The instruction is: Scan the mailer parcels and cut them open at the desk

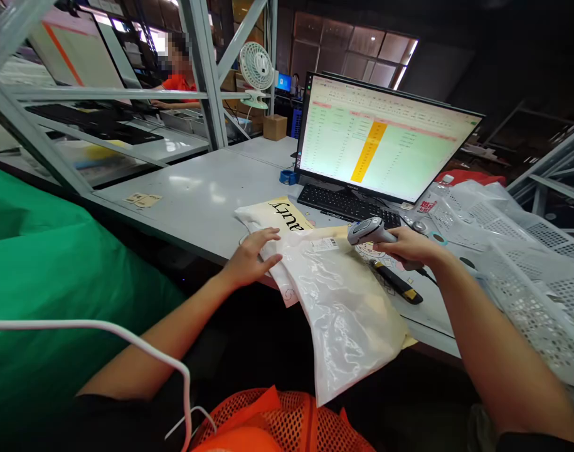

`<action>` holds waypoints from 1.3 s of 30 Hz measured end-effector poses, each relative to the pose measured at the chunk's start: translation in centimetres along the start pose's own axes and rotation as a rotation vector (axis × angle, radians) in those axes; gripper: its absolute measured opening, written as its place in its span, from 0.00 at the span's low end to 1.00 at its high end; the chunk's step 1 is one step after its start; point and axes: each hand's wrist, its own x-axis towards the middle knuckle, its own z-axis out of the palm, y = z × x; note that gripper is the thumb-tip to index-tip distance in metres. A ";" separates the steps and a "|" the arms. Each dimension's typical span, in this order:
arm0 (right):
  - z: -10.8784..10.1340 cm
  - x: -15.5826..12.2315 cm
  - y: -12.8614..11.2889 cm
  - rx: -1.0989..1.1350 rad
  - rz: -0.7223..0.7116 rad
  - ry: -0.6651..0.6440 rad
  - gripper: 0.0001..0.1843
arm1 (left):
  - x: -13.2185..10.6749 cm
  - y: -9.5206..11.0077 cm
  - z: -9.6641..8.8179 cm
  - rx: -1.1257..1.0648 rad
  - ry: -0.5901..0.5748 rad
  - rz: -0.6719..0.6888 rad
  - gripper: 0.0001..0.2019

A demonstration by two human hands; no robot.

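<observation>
Green fabric (56,251) bulges far left. Next, our left hand (251,257), fingers loosely spread, not clamped, on the white packaging's left edge. Lettered yellow-and-white package (287,216) partly under the white plastic bag (347,314). Bag: glossy, wrinkled, barcode label (324,244) near top, partly on the grey table (206,182), lower end overhanging; contents we can't tell. Our right hand (406,247) grips a grey scanner (369,231); cutter (397,282) below. Far right, white perforated baskets (517,326), clear plastic over or in them, we can't tell which.
</observation>
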 end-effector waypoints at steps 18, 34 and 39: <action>0.1 -0.4 -1.4 0.012 -0.016 -0.012 0.16 | 0.3 -0.6 -3.2 0.336 -0.477 -0.288 0.60; -1.0 -0.3 -2.8 -0.166 -0.084 0.014 0.12 | 8.0 5.3 13.6 0.243 -0.688 -0.178 0.33; -1.2 0.4 -3.5 -0.200 -0.044 -0.061 0.09 | 8.4 5.8 13.0 0.220 -0.815 -0.206 0.32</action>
